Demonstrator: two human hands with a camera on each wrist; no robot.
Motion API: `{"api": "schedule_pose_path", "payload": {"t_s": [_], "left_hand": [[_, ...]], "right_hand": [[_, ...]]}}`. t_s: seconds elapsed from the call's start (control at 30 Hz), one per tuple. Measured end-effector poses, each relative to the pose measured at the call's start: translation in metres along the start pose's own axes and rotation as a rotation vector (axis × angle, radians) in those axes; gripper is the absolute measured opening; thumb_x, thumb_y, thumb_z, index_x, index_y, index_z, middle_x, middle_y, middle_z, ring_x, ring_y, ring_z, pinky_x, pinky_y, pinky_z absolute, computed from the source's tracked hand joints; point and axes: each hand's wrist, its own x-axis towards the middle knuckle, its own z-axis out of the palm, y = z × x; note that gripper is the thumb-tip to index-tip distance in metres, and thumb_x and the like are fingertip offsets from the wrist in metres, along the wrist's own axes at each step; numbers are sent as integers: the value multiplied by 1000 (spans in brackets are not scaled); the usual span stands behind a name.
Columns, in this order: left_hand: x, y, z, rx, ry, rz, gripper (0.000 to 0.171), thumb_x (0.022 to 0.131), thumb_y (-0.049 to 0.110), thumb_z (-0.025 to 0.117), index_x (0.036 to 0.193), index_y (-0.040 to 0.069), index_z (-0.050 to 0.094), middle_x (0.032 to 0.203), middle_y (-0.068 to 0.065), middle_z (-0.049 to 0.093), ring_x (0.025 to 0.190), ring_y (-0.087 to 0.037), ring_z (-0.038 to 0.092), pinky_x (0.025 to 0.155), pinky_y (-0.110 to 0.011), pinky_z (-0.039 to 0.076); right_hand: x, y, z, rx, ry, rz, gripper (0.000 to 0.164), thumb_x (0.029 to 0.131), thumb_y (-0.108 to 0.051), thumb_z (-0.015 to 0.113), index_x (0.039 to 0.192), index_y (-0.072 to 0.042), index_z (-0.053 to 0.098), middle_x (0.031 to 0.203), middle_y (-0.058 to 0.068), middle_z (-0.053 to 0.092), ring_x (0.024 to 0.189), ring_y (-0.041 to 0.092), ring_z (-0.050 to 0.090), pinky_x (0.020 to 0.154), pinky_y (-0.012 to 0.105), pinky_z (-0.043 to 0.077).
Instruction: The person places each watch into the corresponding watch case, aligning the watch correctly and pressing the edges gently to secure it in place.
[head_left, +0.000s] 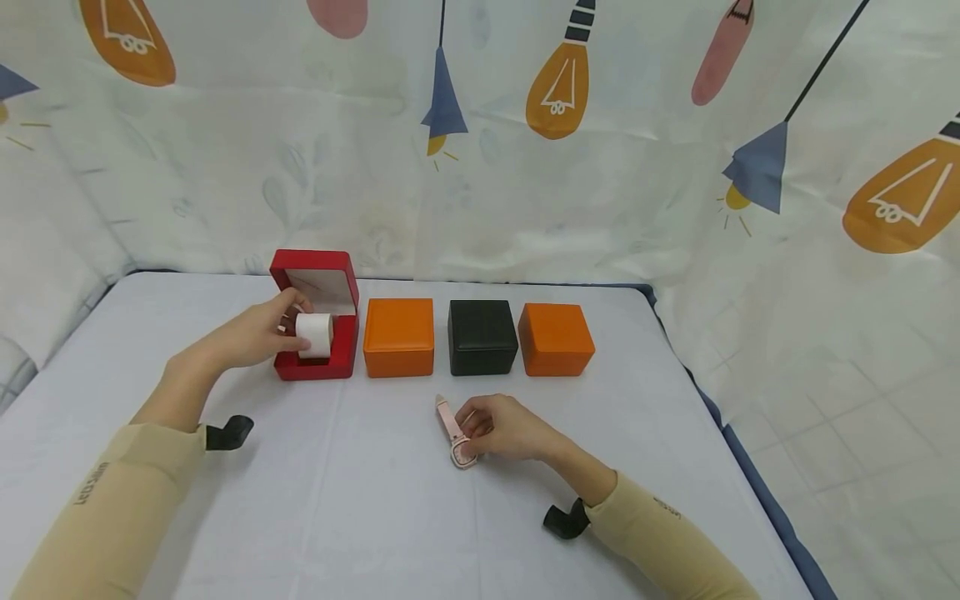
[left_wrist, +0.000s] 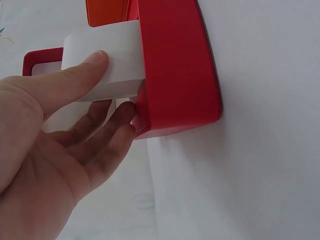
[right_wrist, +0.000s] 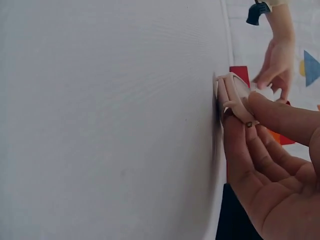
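Observation:
At the left of the table a red watch box [head_left: 345, 350] stands with its lid raised. My left hand [head_left: 262, 329] pinches a white watch cushion [head_left: 315, 333] at that box; in the left wrist view the thumb lies on top of the cushion [left_wrist: 115, 60], which sticks partly out of the red box [left_wrist: 180, 65]. Near the middle of the table my right hand [head_left: 506, 429] pinches a pink wristwatch [head_left: 450, 421] by its case, the strap stretching away on the cloth. In the right wrist view the thumb presses the face of the watch [right_wrist: 237, 97].
Right of the red box stand an orange box [head_left: 399, 337], a dark green box [head_left: 482, 337] and another orange box [head_left: 557, 339], all with lids down. A white cloth covers the table [head_left: 375, 517]. Behind hangs a printed curtain [head_left: 487, 208].

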Motion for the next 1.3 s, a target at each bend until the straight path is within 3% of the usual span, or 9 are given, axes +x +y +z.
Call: {"api": "schedule_pose_path", "payload": {"t_s": [0.37,0.57,0.73,0.93,1.3], "left_hand": [[-6,3,-2,-83,10,6,54,99,13,69,137,1,33,131,-24,50,123,-46,48,95,-59,52],[-11,4,-3,-154,41,-3,55,100,15,68,139,2,31,135,-22,46,126,-46,44,90,-48,55],[-12,2,-3,-249,44,-16,61,101,17,68,143,3,27,140,-24,40,128,-47,40,87,-44,59],[-12,3,0,-394,25,-25,63,102,16,66,147,3,24,142,-23,37,124,-43,46,86,-41,60],[-7,5,9,-514,42,-119,76,102,23,66,154,-1,16,148,-29,31,127,-43,44,91,-42,58]], "right_hand": [[-4,3,-1,82,56,-101,36,88,-13,83,122,-12,71,96,-6,74,87,13,70,75,29,59],[-6,4,-3,112,111,-138,34,89,-12,81,122,-7,72,98,-2,75,89,14,70,77,29,58],[-7,1,-4,143,150,-127,37,90,-13,81,125,-5,71,103,2,74,96,17,68,84,27,56],[-4,6,-6,235,161,-79,39,90,-15,81,127,-8,70,106,1,72,99,19,68,85,29,58],[-3,6,-8,349,158,-51,41,90,-10,79,128,-1,67,109,7,71,97,21,69,86,29,58]]}}
